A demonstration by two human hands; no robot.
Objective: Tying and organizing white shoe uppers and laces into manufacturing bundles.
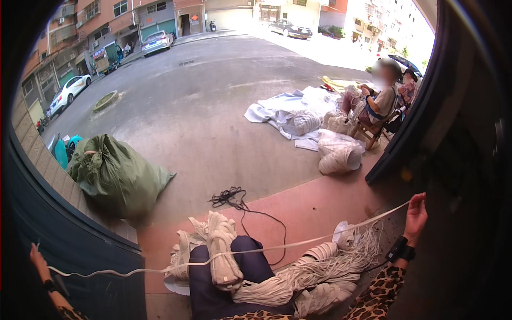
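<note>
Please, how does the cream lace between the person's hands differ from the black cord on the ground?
Colour: the cream lace is pale; the black cord is dark.
Pose: the lace spans from the left hand to the right hand, wavy toward the left; the cord is partly tangled, with one loose curve.
Place: the lace is held in the air; the cord lies on the ground.
Both are long and narrow.

"What do you see?"
"Sunlit pavement [330, 50] blazing at far right, grey concrete [208, 106] sweeping away before me, pink floor [304, 200] nearer!"
"Edges?"
"Dark door panel [80, 250] on my left, windowed buildings [106, 9] lining the back!"
</note>
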